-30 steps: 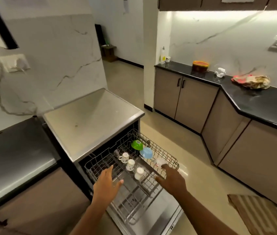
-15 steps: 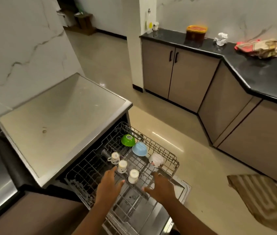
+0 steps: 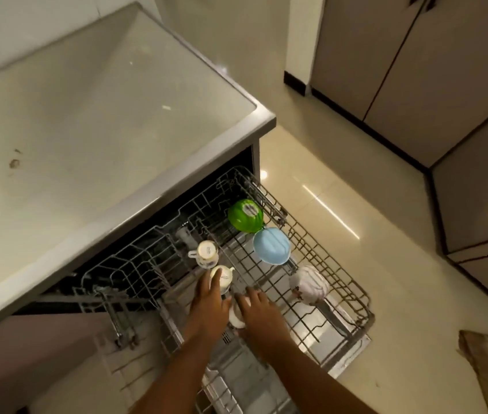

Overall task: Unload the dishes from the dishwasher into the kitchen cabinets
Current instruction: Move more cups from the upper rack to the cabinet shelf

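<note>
Steel worktop [image 3: 87,121]: big slab, far left, above the dishwasher
Rack [image 3: 341,294]: pulled out, wire
Bowls: green bowl [image 3: 245,216], blue bowl [image 3: 271,246], white bowl [image 3: 308,285] upside down, right side
Cups: far cup [image 3: 207,253] untouched
Left hand [image 3: 208,306]: grip curled on middle cup [image 3: 222,276]
Right hand [image 3: 259,309]: grip over near cup [image 3: 236,316], can't tell if clamped

The upper rack [image 3: 335,282] of the dishwasher is pulled out. Along its right side a green bowl [image 3: 245,216], a blue bowl [image 3: 271,245] and a white patterned bowl [image 3: 308,284] are set upside down in a row. Three white cups are lined up left of them: the farthest cup [image 3: 206,253], a middle cup [image 3: 223,276] and a nearest cup [image 3: 236,317], largely covered by the hands.
</note>
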